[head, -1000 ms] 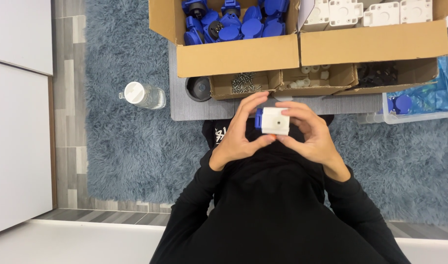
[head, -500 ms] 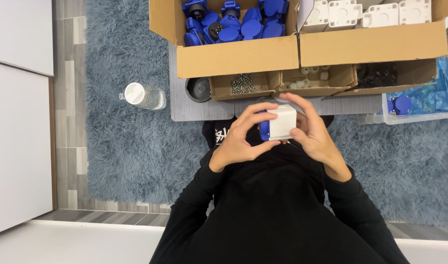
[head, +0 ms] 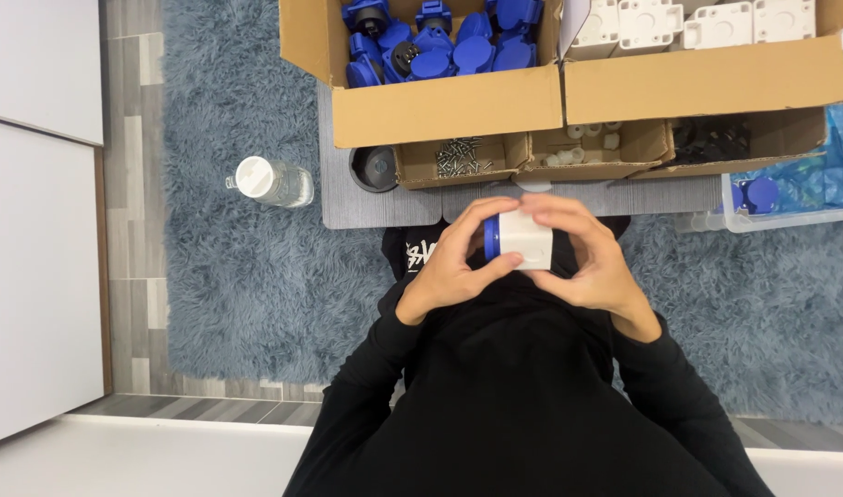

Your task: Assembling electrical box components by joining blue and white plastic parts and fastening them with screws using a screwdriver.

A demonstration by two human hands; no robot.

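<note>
I am seeing a white block [head: 526, 241] with a blue cap [head: 491, 237] on its nine o'clock side, sitting at mid-frame between both hands. My left hand [head: 453, 267] is pinching it from nine o'clock, my right hand [head: 587, 258] is curling over it from three. At twelve o'clock a tray of screws [head: 458, 156] is lying under a box of blue parts [head: 435, 41]; white housings [head: 697, 20] are filling the box at one. A bottle [head: 272, 181] is lying at ten on the rug [head: 246, 276]
</note>
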